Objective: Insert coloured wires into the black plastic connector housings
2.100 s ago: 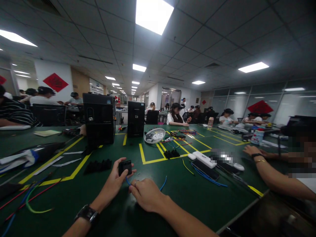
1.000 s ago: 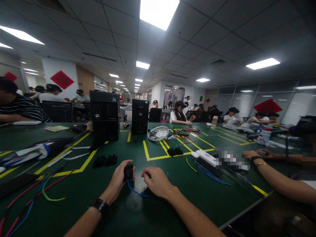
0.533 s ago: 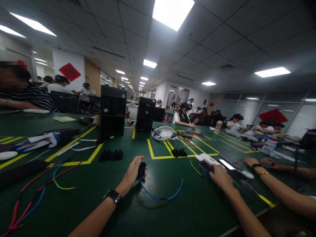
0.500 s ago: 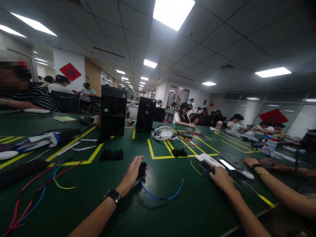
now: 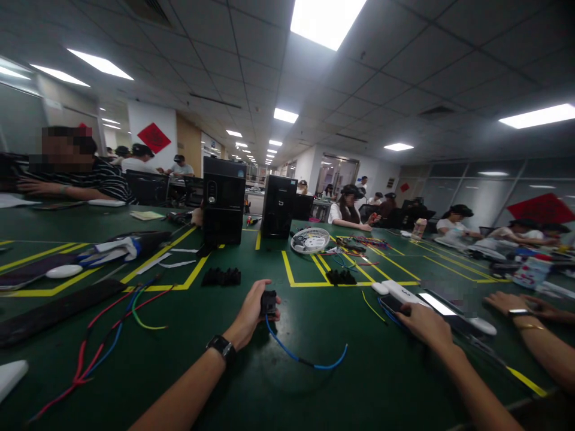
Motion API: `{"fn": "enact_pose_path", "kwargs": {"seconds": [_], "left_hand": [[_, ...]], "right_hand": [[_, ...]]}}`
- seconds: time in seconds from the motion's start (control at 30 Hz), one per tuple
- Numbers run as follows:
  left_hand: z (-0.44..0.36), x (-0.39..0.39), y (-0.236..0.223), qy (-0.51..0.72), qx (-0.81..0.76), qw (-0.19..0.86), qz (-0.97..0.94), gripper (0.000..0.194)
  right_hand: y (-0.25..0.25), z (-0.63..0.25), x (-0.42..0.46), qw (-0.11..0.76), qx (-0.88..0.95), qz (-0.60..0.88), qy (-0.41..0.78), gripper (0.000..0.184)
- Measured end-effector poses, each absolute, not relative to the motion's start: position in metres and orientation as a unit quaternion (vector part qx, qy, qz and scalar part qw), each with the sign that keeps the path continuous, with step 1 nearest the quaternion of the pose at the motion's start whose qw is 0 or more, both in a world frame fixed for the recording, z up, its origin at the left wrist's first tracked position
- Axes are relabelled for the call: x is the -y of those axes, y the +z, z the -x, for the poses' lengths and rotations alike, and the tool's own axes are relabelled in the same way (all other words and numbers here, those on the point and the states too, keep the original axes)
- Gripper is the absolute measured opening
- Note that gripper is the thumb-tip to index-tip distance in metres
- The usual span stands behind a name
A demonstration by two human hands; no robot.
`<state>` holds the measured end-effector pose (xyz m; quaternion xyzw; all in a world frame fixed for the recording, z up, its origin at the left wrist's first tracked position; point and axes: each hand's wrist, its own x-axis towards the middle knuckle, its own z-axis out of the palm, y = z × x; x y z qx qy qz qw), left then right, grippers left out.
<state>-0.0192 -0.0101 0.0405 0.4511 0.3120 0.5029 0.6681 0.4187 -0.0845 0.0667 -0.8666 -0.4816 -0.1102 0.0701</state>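
Note:
My left hand (image 5: pixel 251 314) is closed round a small black block (image 5: pixel 268 303), raised above the green table. A blue wire (image 5: pixel 291 354) with a dark band partway along it runs out of the block and curves to the right. My right hand (image 5: pixel 424 326) lies further right, its fingers curled over the near end of a dark, flat, phone-like device (image 5: pixel 392 304); the fingertips are partly hidden. Beside that device are a white power strip (image 5: pixel 399 292), a short yellow-green wire (image 5: pixel 374 308) and a phone with a lit screen (image 5: pixel 438 304).
Black blocks (image 5: pixel 221 276) and a smaller black group (image 5: pixel 341 277) lie ahead. Red, blue and green wires (image 5: pixel 96 353) spread at left. Two black computer towers (image 5: pixel 278 206) and a white fan guard (image 5: pixel 309 240) stand further back. Another person's hand (image 5: pixel 505 302) rests at right.
My view has turned slightly left, so the scene sits further right. Both hands keep their hold, and the black block in my left hand is tilted a little differently.

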Motion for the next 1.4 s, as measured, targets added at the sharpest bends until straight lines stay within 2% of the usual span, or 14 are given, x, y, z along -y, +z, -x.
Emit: {"fn": "enact_pose_path", "kwargs": {"seconds": [0.13,0.47,0.83,1.2,1.4], "left_hand": [[0.018,0.013,0.045,0.491,-0.318,0.672,-0.455,0.041],[0.018,0.015,0.041,0.495,-0.327,0.662,-0.458,0.048],[0.020,0.004,0.031,0.481,-0.360,0.660,-0.452,0.052],[0.021,0.007,0.035,0.480,-0.370,0.656,-0.450,0.054],[0.019,0.009,0.039,0.480,-0.397,0.638,-0.453,0.044]], "right_hand": [[0.074,-0.416,0.081,0.030,0.504,0.861,-0.067,0.034],[0.084,-0.398,0.077,-0.037,0.518,0.844,-0.133,0.031],[0.081,-0.396,0.076,-0.045,0.497,0.853,-0.154,0.036],[0.082,-0.392,0.077,-0.037,0.493,0.855,-0.155,0.033],[0.082,-0.389,0.079,-0.036,0.483,0.861,-0.152,0.032]]}}
